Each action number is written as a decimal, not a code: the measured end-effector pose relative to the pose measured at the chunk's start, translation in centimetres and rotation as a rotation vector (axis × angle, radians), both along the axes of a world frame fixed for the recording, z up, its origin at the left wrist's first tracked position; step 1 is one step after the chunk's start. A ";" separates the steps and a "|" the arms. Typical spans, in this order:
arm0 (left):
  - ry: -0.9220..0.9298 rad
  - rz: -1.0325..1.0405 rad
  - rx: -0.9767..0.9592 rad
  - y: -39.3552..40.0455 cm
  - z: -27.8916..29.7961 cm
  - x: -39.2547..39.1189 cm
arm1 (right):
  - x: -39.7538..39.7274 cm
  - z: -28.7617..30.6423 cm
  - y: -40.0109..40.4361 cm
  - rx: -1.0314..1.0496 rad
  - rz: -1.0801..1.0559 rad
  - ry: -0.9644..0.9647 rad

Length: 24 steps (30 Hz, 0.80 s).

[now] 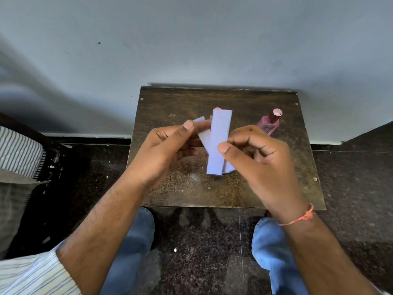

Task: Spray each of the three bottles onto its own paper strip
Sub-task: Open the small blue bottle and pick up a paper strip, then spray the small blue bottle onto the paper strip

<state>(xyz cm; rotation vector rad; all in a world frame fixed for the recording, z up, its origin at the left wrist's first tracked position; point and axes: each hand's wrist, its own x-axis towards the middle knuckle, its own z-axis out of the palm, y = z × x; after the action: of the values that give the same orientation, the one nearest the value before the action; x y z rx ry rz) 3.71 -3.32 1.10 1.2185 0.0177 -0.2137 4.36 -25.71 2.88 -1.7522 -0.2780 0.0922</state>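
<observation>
Both hands hold white paper strips over a small dark wooden table [170,188]. My right hand [259,158] pinches one long strip [219,141] upright between thumb and fingers. My left hand [168,147] grips the other strips [202,135], which fan out to the left behind the long one. A pink spray bottle [269,123] with a dark pink cap stands on the table just beyond my right hand. The paper and my hands hide most of whatever stands behind them; only a small blue edge [219,176] shows under the strip's lower end.
The table stands against a pale wall [191,50]. Dark speckled floor [350,188] surrounds it. My knees in blue jeans [136,241] are below the table's front edge. A dark chair with striped cloth [19,152] is at the left.
</observation>
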 end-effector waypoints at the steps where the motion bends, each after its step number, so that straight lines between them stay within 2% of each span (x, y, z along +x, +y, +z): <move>1: -0.001 0.045 0.031 0.2 -0.1 0.1 | 0.3 0.2 -1.1 0.034 0.032 0.039; 5: -0.002 0.143 0.145 1.1 -0.7 0.5 | 1.4 0.7 -6.2 0.018 0.080 0.160; 11: -0.038 0.126 0.247 0.8 -1.3 0.8 | 2.9 -0.7 -13.4 -0.345 -0.217 0.416; 17: -0.044 0.083 0.247 0.6 -1.3 0.8 | 3.1 -2.1 -16.1 -0.600 -0.323 0.497; 24: -0.037 0.025 0.234 1.0 -1.6 0.7 | 3.4 -2.5 -15.6 -0.647 -0.367 0.459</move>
<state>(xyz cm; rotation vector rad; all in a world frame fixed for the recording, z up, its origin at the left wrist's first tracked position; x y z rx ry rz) 4.41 -2.27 -0.47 1.4546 0.0264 -0.1708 7.76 -41.28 0.34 -2.3232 0.4596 0.3415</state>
